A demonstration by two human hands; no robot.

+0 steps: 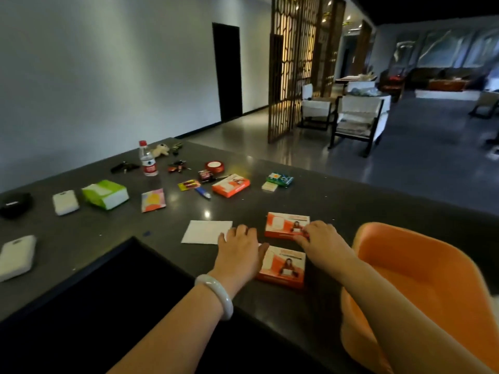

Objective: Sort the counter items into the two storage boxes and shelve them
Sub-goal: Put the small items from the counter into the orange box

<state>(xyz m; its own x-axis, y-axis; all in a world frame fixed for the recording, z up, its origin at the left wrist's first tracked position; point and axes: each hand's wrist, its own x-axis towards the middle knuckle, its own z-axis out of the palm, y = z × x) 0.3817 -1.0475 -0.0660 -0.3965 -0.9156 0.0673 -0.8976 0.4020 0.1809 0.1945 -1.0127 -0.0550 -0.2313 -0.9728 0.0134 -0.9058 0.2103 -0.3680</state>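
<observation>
Sorting is barely begun: counter point(337, 201) items lie unsorted, right hand point(321, 236) fingers curled on an orange box point(283, 224), left hand point(239, 248) laid flat

The desk point(337, 201) is dark, smooth and glossy; beyond the hands lie glossy card boxes point(231, 186) and a clear plastic bottle point(148, 160).

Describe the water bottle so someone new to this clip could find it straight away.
Look to the far left end of the dark counter, near the wall. The water bottle stands upright there beside a small plush toy. It is the only tall, clear item, with a red cap and label.
</observation>
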